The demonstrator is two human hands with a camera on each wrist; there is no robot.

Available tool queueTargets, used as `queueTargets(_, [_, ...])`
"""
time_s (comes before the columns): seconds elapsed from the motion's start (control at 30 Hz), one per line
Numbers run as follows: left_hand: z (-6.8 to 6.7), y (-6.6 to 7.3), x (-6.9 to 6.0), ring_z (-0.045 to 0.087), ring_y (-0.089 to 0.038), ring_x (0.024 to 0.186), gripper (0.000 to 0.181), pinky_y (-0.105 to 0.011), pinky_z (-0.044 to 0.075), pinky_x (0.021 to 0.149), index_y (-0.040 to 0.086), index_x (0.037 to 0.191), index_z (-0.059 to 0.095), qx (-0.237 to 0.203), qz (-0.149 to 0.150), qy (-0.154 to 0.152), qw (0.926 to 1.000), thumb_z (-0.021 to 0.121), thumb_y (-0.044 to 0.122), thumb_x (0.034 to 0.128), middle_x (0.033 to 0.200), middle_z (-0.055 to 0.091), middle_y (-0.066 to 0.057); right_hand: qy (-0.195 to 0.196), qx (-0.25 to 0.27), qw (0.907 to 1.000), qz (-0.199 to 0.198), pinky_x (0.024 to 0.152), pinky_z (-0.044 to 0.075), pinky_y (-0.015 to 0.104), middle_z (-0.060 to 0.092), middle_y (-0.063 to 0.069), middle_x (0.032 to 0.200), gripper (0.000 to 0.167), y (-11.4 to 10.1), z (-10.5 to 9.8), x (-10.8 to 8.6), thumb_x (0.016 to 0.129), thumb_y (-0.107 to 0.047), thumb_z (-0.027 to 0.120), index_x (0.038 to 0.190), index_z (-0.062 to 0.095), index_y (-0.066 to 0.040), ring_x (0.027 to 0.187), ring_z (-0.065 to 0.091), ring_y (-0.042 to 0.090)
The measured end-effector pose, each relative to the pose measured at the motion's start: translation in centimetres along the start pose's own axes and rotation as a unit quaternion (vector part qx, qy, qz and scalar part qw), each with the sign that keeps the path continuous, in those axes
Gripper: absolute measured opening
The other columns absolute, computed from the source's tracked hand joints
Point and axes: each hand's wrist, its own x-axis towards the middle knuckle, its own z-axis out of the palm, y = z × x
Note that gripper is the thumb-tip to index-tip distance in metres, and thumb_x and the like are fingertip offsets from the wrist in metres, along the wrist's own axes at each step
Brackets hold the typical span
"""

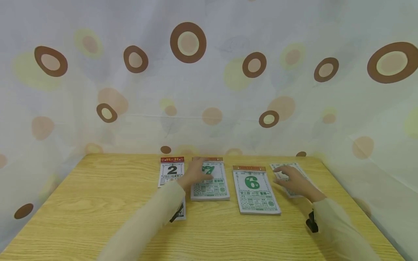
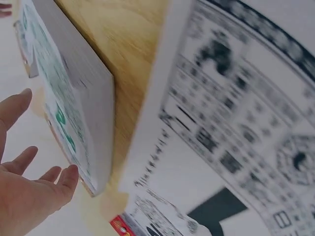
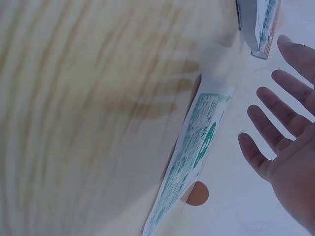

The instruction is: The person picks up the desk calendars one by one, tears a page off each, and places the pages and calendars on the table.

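My left hand (image 1: 195, 172) is over a thick tear-off calendar (image 1: 210, 192) with a green 7, partly covering its numeral. In the left wrist view its fingers are spread beside the pad's thick edge, holding nothing. My right hand (image 1: 295, 182) hovers over a green-printed calendar sheet (image 3: 189, 155) at the right; its fingers are spread apart and hold nothing in the right wrist view. Between the hands lies another tear-off calendar (image 1: 256, 195) with a large green 6 and a striped top band.
Left of the 7 calendar lies a red-topped calendar (image 1: 172, 170) with a black 2. A black-printed sheet (image 1: 181, 214) below it is partly hidden by my left sleeve. Everything rests on a wooden table (image 1: 104, 203); a dotted curtain (image 1: 215, 94) hangs behind and beside it.
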Motion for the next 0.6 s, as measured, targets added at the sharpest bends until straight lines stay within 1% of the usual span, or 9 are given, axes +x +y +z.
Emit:
queueTargets(0.13, [0.4, 1.4, -0.2, 0.034, -0.036, 0.129, 0.066, -0.049, 0.027, 0.110, 0.002, 0.133, 0.041, -0.017, 0.024, -0.020, 0.9994, 0.073, 0.017, 0.0768, 0.138, 0.041, -0.018, 0.006, 0.012, 0.9999, -0.010, 0.087, 0.044, 0.057, 0.052, 0.026, 0.123, 0.036, -0.2, 0.5, 0.8, 0.087, -0.018, 0.061, 0.116, 0.055, 0.003, 0.107, 0.050, 0.045])
queueTargets(0.2, [0.8, 2.0, -0.2, 0.036, -0.035, 0.129, 0.065, -0.048, 0.029, 0.109, 0.003, 0.134, 0.041, -0.027, 0.032, -0.028, 0.9988, 0.072, 0.016, 0.0775, 0.138, 0.041, -0.018, 0.008, 0.016, 0.9997, -0.013, 0.086, 0.044, 0.056, 0.052, 0.026, 0.123, 0.036, -0.2, 0.8, 1.1, 0.087, -0.017, 0.061, 0.116, 0.055, 0.004, 0.106, 0.051, 0.043])
queueTargets(0.33, [1.9, 2.8, 0.0, 0.038, -0.033, 0.128, 0.063, -0.046, 0.033, 0.107, 0.004, 0.133, 0.042, -0.039, 0.038, -0.037, 0.9979, 0.071, 0.017, 0.0785, 0.137, 0.043, -0.016, 0.001, 0.025, 0.9997, -0.006, 0.083, 0.046, 0.054, 0.051, 0.027, 0.122, 0.039, -0.3, 1.4, 1.7, 0.088, -0.019, 0.060, 0.118, 0.053, 0.005, 0.105, 0.050, 0.042])
queueTargets(0.43, [2.9, 3.4, 0.2, 0.040, -0.032, 0.126, 0.062, -0.045, 0.035, 0.106, 0.003, 0.132, 0.043, -0.042, 0.048, -0.036, 0.9973, 0.071, 0.017, 0.0787, 0.136, 0.045, -0.015, -0.006, 0.038, 0.9991, 0.015, 0.084, 0.045, 0.053, 0.050, 0.025, 0.123, 0.042, -0.4, 1.8, 2.1, 0.089, -0.021, 0.059, 0.122, 0.050, 0.004, 0.107, 0.048, 0.040])
queueTargets(0.5, [3.5, 3.8, 0.2, 0.043, -0.032, 0.124, 0.061, -0.045, 0.039, 0.103, 0.002, 0.131, 0.043, -0.046, 0.055, -0.036, 0.9968, 0.071, 0.016, 0.0792, 0.134, 0.046, -0.016, -0.010, 0.044, 0.9988, 0.020, 0.084, 0.045, 0.053, 0.050, 0.026, 0.122, 0.043, -0.5, 2.0, 2.3, 0.090, -0.020, 0.058, 0.123, 0.048, 0.005, 0.108, 0.048, 0.041])
queueTargets(0.6, [4.4, 4.5, 0.3, 0.047, -0.030, 0.120, 0.061, -0.041, 0.043, 0.099, 0.002, 0.131, 0.043, -0.035, 0.053, -0.035, 0.9974, 0.070, 0.018, 0.0797, 0.131, 0.049, -0.015, -0.011, 0.049, 0.9981, 0.036, 0.085, 0.045, 0.054, 0.051, 0.026, 0.121, 0.043, -0.7, 2.2, 2.6, 0.090, -0.018, 0.058, 0.123, 0.047, 0.006, 0.109, 0.048, 0.041])
